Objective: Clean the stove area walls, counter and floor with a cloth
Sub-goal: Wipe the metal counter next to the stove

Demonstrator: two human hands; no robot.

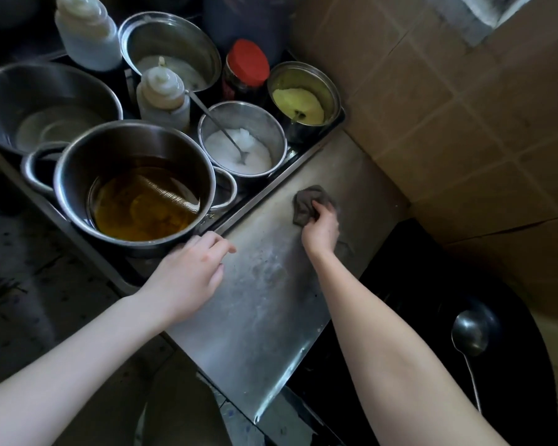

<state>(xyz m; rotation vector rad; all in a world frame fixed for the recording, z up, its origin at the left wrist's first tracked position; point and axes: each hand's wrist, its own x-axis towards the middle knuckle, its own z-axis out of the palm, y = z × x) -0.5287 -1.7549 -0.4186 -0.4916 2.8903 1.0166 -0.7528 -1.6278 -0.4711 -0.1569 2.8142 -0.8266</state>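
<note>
Toward the table's (264, 294) far end, the right hand (321, 228) curls its grip round a crumpled cloth (306, 202), long axis unclear. The left hand (190, 272) rests slack, empty, on the left edge.

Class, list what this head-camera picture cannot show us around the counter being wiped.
Head view:
- Patch of counter beneath the cloth: covered by cloth and right hand.
- Label of red-lidded jar: too dark to read.
- Inside of dark pan: lost in shadow.
- Large bowl: cut off by left edge.
</note>
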